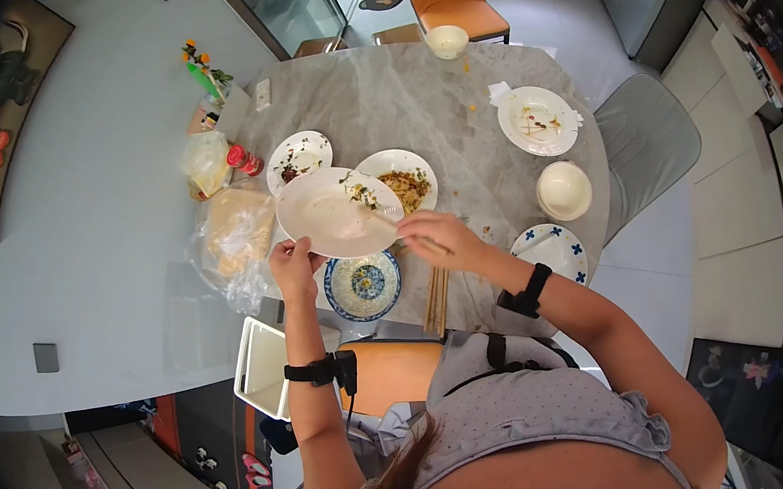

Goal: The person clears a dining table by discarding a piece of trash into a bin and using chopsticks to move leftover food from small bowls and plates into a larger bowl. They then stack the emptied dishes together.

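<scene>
My left hand (295, 268) grips the near-left rim of a white oval plate (318, 217), tilted above the table. Food scraps (360, 194) cling to its far-right part. In my right hand (448, 239) are pale chopsticks (384, 222), their blurred tips against the plate near the scraps. Partly under the raised plate, a white dish (418, 161) holds chopped brown and yellow food (408, 187). Behind it lies a white plate (312, 144) with dark leftovers. A blue-patterned bowl (365, 286) sits just below the held plate.
More chopsticks (437, 301) lie at the near table edge. Stacked white bowls (565, 191), a blue-flowered plate (554, 246) and a plate with scraps (537, 105) stand right. Plastic bags (237, 227) and a red-lidded jar (244, 160) are left, a white bin (261, 378) below.
</scene>
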Demonstrator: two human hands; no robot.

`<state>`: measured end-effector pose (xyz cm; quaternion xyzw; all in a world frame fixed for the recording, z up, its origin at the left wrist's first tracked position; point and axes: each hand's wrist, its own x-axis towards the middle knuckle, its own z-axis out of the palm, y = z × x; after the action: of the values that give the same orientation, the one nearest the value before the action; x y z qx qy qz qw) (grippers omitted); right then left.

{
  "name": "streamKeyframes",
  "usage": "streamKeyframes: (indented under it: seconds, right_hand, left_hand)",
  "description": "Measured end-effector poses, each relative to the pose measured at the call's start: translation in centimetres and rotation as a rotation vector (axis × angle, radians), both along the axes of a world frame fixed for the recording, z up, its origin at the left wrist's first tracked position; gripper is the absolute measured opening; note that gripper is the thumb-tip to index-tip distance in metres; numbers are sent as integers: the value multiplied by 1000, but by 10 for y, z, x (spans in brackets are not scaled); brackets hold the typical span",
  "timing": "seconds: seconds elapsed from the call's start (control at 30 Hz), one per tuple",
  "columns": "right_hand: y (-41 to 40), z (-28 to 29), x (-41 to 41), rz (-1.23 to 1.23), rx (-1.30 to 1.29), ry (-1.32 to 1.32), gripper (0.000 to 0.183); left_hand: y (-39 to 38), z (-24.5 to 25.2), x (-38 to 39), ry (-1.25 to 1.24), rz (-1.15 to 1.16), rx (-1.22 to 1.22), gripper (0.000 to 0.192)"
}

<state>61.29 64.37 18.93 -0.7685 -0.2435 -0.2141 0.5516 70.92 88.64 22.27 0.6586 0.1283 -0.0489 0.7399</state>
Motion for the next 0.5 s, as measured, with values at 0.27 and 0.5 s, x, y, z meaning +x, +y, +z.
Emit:
streamKeyframes:
  seconds: [0.27,0.5]
  right_hand:
    - [27,20,-3,-1,32,-46,15]
    - [32,15,4,-114,32,-47,16]
  left_hand:
    - [-3,14,-7,-80,-103,212,13]
    - [-3,8,-5,-62,-113,243,15]
